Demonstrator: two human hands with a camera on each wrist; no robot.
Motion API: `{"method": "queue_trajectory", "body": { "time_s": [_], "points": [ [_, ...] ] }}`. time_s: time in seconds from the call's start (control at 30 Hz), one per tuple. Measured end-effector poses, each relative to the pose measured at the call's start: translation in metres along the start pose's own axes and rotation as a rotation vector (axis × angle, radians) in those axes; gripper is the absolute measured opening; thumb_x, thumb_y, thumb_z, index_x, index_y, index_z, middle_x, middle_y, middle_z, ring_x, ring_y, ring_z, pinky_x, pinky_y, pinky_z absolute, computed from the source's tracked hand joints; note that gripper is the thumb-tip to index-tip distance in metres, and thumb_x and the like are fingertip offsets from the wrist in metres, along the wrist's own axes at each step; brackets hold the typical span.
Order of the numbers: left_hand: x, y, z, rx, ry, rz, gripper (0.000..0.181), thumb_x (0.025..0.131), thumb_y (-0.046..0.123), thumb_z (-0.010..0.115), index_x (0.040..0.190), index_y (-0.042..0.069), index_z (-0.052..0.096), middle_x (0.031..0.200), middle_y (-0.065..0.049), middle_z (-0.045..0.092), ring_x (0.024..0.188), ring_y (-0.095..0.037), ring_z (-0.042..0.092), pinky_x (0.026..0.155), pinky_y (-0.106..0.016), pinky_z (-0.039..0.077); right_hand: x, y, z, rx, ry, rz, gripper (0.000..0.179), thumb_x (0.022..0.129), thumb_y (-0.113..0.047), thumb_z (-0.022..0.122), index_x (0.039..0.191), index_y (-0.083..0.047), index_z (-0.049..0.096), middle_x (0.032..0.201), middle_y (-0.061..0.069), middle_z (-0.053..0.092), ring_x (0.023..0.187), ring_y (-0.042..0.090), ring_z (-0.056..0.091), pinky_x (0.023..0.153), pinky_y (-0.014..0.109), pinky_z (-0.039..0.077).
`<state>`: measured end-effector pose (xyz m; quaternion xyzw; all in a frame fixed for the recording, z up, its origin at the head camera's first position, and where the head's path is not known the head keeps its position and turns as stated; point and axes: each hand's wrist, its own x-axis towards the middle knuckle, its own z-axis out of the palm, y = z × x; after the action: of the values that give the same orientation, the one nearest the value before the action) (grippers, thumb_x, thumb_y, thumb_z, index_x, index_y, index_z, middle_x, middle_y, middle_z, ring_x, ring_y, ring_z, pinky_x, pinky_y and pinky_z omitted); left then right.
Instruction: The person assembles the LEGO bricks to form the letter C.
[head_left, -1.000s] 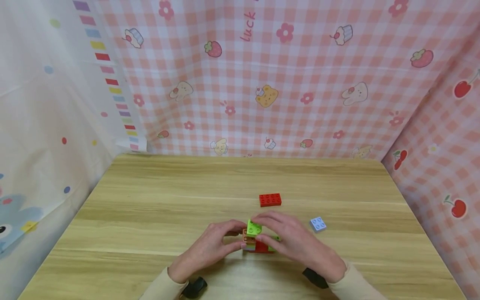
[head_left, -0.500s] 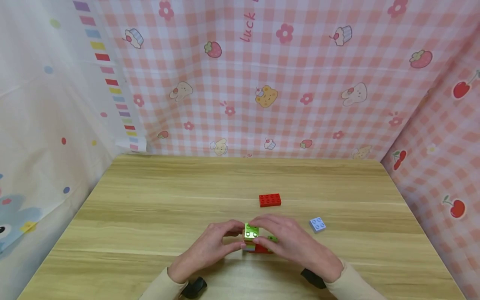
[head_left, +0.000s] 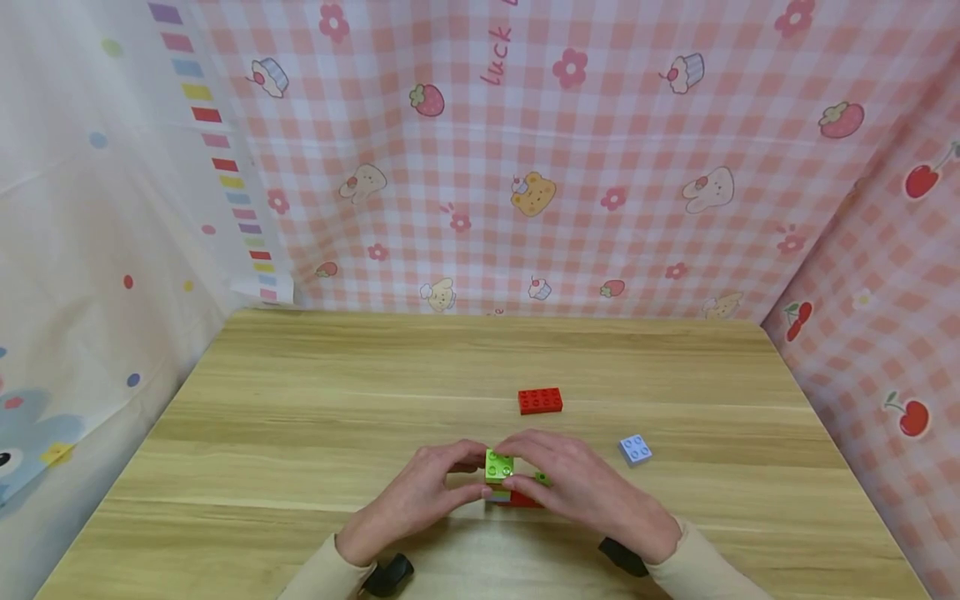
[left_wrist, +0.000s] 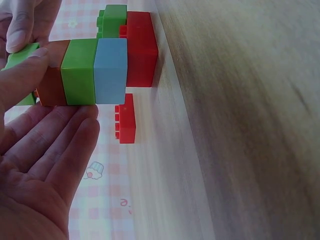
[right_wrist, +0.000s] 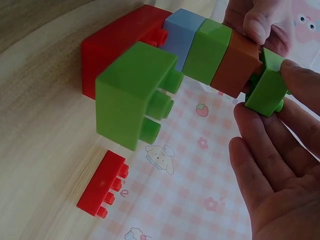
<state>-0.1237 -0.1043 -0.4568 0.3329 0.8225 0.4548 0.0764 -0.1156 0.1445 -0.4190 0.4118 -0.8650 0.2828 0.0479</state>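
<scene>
A tower of toy building bricks stands on a red base brick point(left_wrist: 144, 50). Upward from the base come a light blue brick point(left_wrist: 111, 71), a green brick point(left_wrist: 79, 72) and an orange-brown brick point(right_wrist: 235, 64). Another green brick point(right_wrist: 131, 90) sits on the base beside the tower. My left hand point(head_left: 423, 490) steadies the tower, thumb at the orange-brown brick and fingers along the far side. With thumb and fingertips, my right hand point(head_left: 588, 483) pinches a light green brick point(right_wrist: 270, 82) at the tower's top. It sits slightly tilted there, a narrow gap showing beneath.
A loose red brick point(head_left: 540, 401) lies on the wooden table point(head_left: 337, 375) beyond the hands. Farther right is a loose pale blue brick point(head_left: 636, 450). Patterned cloth point(head_left: 480, 150) hangs behind the table and at both sides.
My right hand has shifted the light green brick left and slightly down, over the orange-brown brick. My left hand has stayed in place.
</scene>
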Motion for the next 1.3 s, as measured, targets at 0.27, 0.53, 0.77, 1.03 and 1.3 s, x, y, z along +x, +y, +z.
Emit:
{"method": "queue_trajectory", "body": {
  "time_s": [0.27, 0.53, 0.77, 1.03, 1.3],
  "points": [
    [0.0013, -0.0001, -0.0005, -0.010, -0.005, 0.004, 0.031, 0.097, 0.020, 0.075, 0.125, 0.009, 0.067, 0.123, -0.004, 0.073, 0.113, -0.018, 0.070, 0.097, -0.028, 0.056, 0.0006, 0.0003, -0.0001, -0.002, -0.007, 0.006, 0.031, 0.098, -0.028, 0.073, 0.125, -0.014, 0.070, 0.125, -0.003, 0.069, 0.112, 0.010, 0.066, 0.093, 0.033, 0.059],
    [0.0023, -0.0004, -0.0007, -0.012, -0.002, -0.003, 0.032, 0.096, 0.019, 0.076, 0.125, 0.009, 0.067, 0.124, -0.004, 0.073, 0.113, -0.018, 0.070, 0.097, -0.028, 0.056, 0.0016, 0.0029, 0.0003, -0.004, 0.006, -0.039, 0.030, 0.098, -0.026, 0.074, 0.125, -0.013, 0.070, 0.123, -0.004, 0.070, 0.111, 0.009, 0.066, 0.092, 0.031, 0.058],
    [0.0036, 0.0002, -0.0013, -0.012, -0.005, -0.008, 0.032, 0.096, 0.019, 0.076, 0.125, 0.009, 0.067, 0.124, -0.004, 0.073, 0.113, -0.019, 0.070, 0.097, -0.027, 0.055, 0.0024, 0.0052, -0.0005, 0.006, 0.010, -0.064, 0.029, 0.097, -0.025, 0.075, 0.123, -0.013, 0.070, 0.123, -0.003, 0.069, 0.110, 0.010, 0.067, 0.091, 0.029, 0.059],
    [0.0042, 0.0001, -0.0015, -0.034, -0.013, -0.013, 0.031, 0.096, 0.017, 0.076, 0.125, 0.009, 0.067, 0.123, -0.005, 0.073, 0.112, -0.019, 0.070, 0.096, -0.029, 0.056, 0.0033, 0.0082, 0.0002, 0.041, 0.009, -0.080, 0.026, 0.095, -0.022, 0.078, 0.119, -0.014, 0.072, 0.120, -0.005, 0.069, 0.106, 0.008, 0.067, 0.089, 0.025, 0.058],
    [0.0012, -0.0023, 0.0009, -0.038, -0.013, 0.012, 0.030, 0.096, 0.019, 0.076, 0.122, 0.009, 0.068, 0.122, -0.004, 0.074, 0.112, -0.018, 0.071, 0.096, -0.028, 0.056, 0.0015, 0.0066, 0.0051, 0.023, 0.012, -0.071, 0.026, 0.092, -0.021, 0.082, 0.116, -0.015, 0.073, 0.115, -0.008, 0.069, 0.102, 0.005, 0.066, 0.087, 0.024, 0.058]
  ]
}}
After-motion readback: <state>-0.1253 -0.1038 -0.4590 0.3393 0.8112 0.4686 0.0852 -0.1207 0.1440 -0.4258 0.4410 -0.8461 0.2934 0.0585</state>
